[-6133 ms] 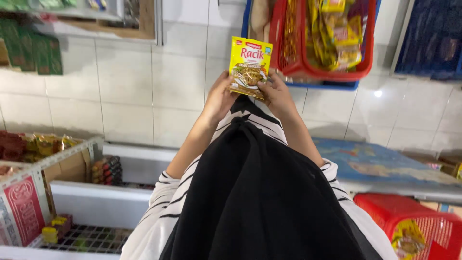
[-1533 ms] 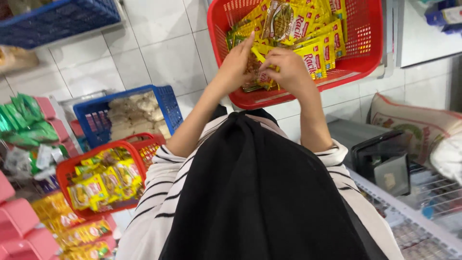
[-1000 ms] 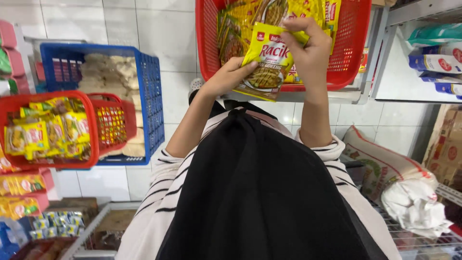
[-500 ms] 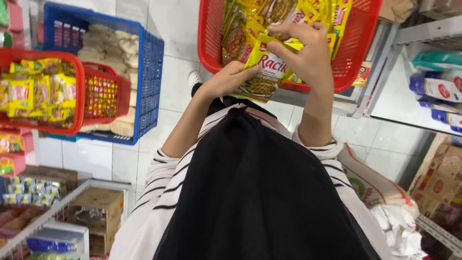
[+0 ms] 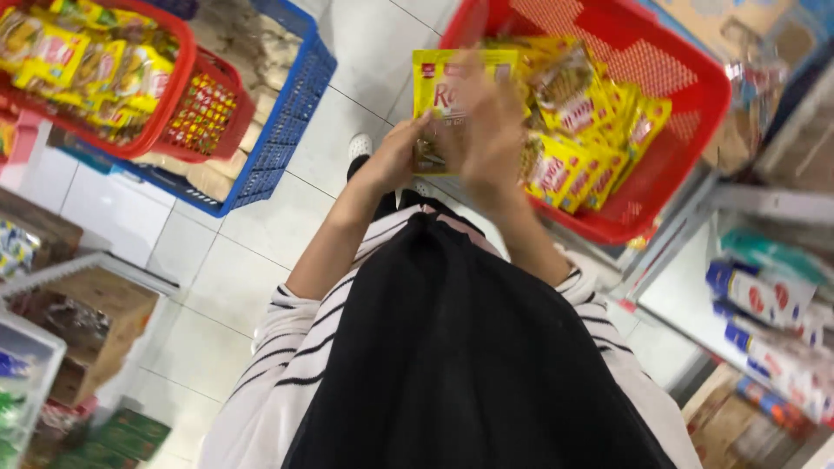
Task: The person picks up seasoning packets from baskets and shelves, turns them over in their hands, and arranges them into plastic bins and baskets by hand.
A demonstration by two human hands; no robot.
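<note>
packets (image 5: 578, 143) crowded the red basket's (image 5: 686, 104) lower half; its mesh back stood clear, bare tiled wall (image 5: 261, 252) at left.

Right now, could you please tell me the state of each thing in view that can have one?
Yellow sachet: held up at the red basket, blurred.
Left hand: gripping the sachet's lower edge.
Right hand: on the sachet, blurred.
Red basket: partly filled with yellow sachets.
Blue basket: holding pale packets.
Second red basket: full of yellow packets.

White tiled wall (image 5: 261, 252) behind; red basket (image 5: 130, 130) and blue basket (image 5: 287, 113) hung left; metal shelf (image 5: 747, 208) with packets stood right; even, bright light.
</note>
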